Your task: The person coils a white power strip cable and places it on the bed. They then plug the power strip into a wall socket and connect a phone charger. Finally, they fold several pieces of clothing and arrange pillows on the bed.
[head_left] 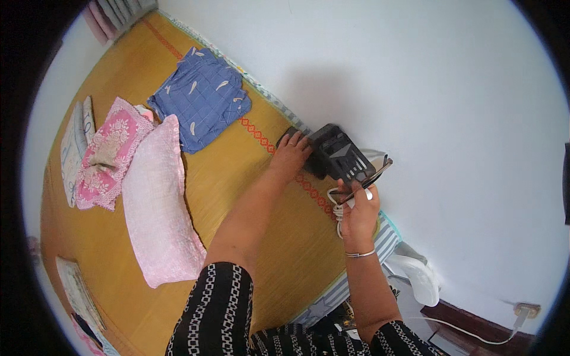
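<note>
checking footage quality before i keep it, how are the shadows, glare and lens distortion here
Head view: soft shadow on the smooth white wall, above the black boxy object with pale markings, no strong glare standing out; same head view: fisheye bending bows the left edge of the tan woven mat, dark rounded border swallowing the corners.

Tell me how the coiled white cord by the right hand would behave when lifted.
The coiled white cord will probably be floppy, since it bends into loops beside the right hand. It looks thin, so it is likely light. Its several loops might snag if pulled.
</note>
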`<state>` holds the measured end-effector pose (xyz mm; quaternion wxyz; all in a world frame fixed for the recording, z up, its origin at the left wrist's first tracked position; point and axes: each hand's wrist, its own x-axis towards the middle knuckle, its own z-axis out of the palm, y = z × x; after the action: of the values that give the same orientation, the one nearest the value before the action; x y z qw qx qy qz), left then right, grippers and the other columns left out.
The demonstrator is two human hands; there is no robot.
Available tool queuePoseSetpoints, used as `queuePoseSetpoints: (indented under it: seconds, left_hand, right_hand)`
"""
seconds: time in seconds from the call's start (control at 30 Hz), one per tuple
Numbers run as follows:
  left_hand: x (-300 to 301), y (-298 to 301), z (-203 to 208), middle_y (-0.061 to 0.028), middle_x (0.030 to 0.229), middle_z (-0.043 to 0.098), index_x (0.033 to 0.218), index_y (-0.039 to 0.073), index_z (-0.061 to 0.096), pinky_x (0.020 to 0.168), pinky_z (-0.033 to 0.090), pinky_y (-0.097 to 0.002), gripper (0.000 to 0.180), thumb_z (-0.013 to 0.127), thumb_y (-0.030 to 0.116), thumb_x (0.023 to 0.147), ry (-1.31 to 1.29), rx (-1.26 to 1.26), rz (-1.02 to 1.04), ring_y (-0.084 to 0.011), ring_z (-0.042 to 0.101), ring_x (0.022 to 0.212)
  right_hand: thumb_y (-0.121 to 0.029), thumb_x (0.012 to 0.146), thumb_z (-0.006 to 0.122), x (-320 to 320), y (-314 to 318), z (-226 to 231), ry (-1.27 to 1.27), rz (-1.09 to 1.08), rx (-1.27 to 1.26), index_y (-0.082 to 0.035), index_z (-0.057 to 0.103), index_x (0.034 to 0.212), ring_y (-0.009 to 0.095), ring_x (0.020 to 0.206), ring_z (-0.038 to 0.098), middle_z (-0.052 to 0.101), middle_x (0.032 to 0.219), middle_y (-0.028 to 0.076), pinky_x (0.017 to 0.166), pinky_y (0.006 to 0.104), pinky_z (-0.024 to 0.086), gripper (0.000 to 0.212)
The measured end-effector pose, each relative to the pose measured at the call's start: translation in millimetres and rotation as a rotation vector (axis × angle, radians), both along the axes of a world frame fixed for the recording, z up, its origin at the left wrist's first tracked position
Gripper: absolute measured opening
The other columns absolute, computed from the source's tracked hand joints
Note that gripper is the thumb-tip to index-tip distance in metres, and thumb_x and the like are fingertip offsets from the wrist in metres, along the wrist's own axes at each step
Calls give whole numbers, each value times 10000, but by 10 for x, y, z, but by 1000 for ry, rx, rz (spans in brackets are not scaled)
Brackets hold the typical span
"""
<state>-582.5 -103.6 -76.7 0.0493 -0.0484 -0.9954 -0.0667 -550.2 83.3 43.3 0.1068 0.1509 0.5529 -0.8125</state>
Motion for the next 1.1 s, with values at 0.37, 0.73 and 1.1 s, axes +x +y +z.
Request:
queuePoseSetpoints:
  seconds: [0.37,0.73,1.1]
  left_hand:
    - [148,280,-492,-183,1273,454,1239,71,453,975,369,-410,536,604,76,725,90,503,292,-339,437,1162]
    - [170,286,-533,-204,1249,458,1270,2,396,991,353,-382,555,523,-50,732,237,1134,505,-335,445,1166]
    - [649,1266,-669,-169,1050,586,1201,57,481,813,468,-371,438,632,191,813,-165,1469,317,-280,586,944]
  right_hand:
    - [-50,848,542,-237,-261,-262,13,72,27,-67,502,906,151,791,633,617,862,50,568,245,447,72]
    - [-74,848,573,-282,-313,-371,213,103,404,-21,531,867,72,650,507,541,728,9,553,210,417,70]
    - [-47,737,608,-571,71,-658,797,303,1149,-34,563,904,381,815,544,573,883,165,718,400,468,173]
